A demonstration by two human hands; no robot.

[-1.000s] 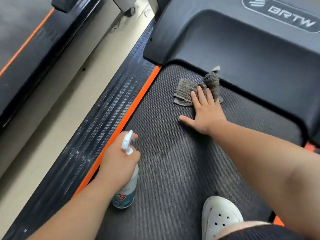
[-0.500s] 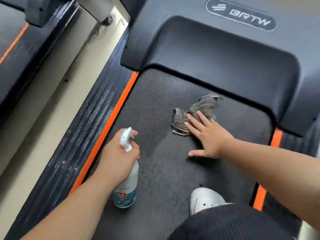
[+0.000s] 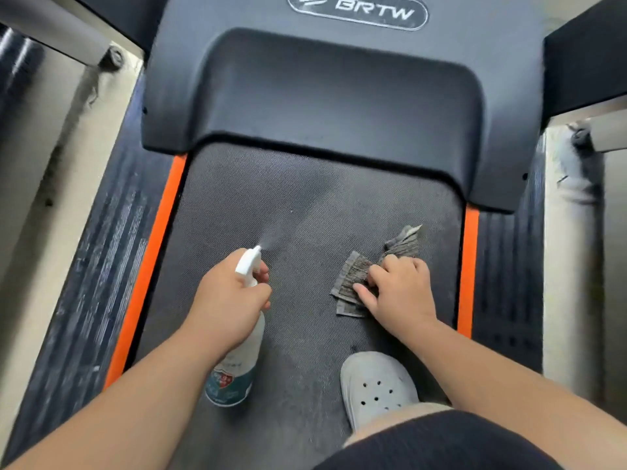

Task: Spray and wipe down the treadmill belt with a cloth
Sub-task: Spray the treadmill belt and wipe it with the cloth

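Your left hand (image 3: 227, 300) is wrapped round the neck of the spray bottle (image 3: 234, 374), fingers curled over the trigger, with the white nozzle pointing toward one o'clock. A thin fan of mist (image 3: 288, 227) leaves the nozzle and spreads over the treadmill belt (image 3: 237, 184) toward the motor cover (image 3: 312, 96). The bottle's clear body, with its teal and red label, hangs tilted below your wrist, base toward six o'clock (whether the base touches the belt cannot be told).

Your right hand (image 3: 398, 293) sits at three o'clock from the left one, well apart from it, fingers bent and bunching the grey cloth (image 3: 351, 286) against the belt. The cloth lies crumpled on the right half of the belt. A flat ribbed part pokes out at nine o'clock of your hand and a twisted tail sticks out at twelve o'clock of it, near the right orange strip (image 3: 470, 266) but not touching it.

At six o'clock of your right hand a white perforated clog (image 3: 376, 385) stands on the belt, toe toward twelve o'clock. A second orange strip (image 3: 149, 266) edges the belt on the left, and dark ribbed side rails (image 3: 84, 283) lie outside both strips. At twelve o'clock the cover bears a BRTW badge (image 3: 358, 10). Pale floor (image 3: 27, 198) shows beyond the left rail.
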